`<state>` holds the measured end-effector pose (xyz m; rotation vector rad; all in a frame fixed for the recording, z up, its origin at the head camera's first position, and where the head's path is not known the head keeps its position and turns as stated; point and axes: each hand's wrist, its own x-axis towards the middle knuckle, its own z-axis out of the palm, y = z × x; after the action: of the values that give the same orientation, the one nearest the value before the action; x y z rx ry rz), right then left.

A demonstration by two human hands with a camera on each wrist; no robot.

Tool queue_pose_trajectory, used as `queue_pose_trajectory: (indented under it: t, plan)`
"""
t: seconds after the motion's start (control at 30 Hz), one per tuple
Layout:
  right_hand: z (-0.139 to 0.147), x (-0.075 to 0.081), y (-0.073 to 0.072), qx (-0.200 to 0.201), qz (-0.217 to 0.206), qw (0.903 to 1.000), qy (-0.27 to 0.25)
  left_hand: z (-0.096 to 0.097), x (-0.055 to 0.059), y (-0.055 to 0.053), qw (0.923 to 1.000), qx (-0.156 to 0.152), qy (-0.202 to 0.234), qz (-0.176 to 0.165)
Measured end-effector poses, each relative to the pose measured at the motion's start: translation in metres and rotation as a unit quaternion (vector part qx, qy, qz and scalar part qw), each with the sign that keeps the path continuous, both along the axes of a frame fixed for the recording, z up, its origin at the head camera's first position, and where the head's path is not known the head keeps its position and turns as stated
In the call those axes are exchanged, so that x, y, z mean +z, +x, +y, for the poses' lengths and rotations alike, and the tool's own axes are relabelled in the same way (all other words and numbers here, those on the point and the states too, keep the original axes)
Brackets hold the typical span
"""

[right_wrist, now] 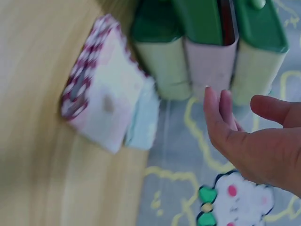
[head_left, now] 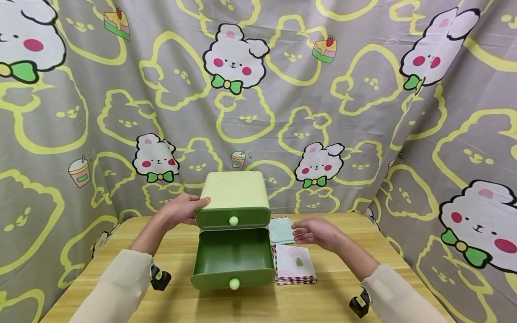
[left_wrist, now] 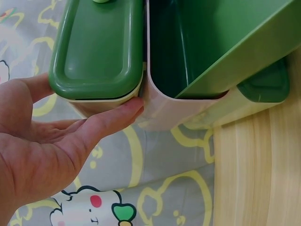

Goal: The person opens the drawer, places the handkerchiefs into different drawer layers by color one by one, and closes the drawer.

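Observation:
A small drawer unit (head_left: 234, 188) with a pale yellow-green top and green drawer fronts stands on the table. Its middle drawer (head_left: 234, 253) is pulled out and shows a bare green inside; the top drawer (head_left: 232, 217) is closed. My left hand (head_left: 186, 208) grips the top tier from the left, thumb over the upper edge and fingers along the side. On the other side my right hand (head_left: 317, 231) hovers with nothing in it, fingers loosely bent. Beneath it lie a folded white-and-pink cloth (head_left: 296, 262) with a red checked edge and a folded light blue cloth (head_left: 282, 229).
The wooden table (head_left: 169, 273) ends at a grey curtain (head_left: 266, 121) printed with white rabbits and yellow outlines. The lowest tier (left_wrist: 263, 84) of the unit sits under the pulled-out drawer, closest to the tabletop.

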<state>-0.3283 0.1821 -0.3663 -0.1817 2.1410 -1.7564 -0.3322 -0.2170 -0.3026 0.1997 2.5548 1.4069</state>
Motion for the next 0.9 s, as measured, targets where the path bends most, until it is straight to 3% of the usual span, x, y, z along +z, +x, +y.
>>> queue_pose_trajectory:
  t: [0.23, 0.57, 0.9]
  plan:
    - [0.024, -0.026, -0.007, -0.052, -0.032, 0.998, 0.014, -0.001, -0.001, -0.001, 1.0, 0.001, 0.004, 0.002]
    - [0.046, -0.069, -0.01, -0.062, -0.073, 0.9952, 0.02, -0.002, -0.001, -0.001, 1.0, 0.003, 0.0, 0.004]
    - [0.048, -0.087, -0.01, -0.067, -0.104, 0.9923, -0.003, -0.001, -0.001, 0.0, 1.0, 0.006, -0.003, 0.003]
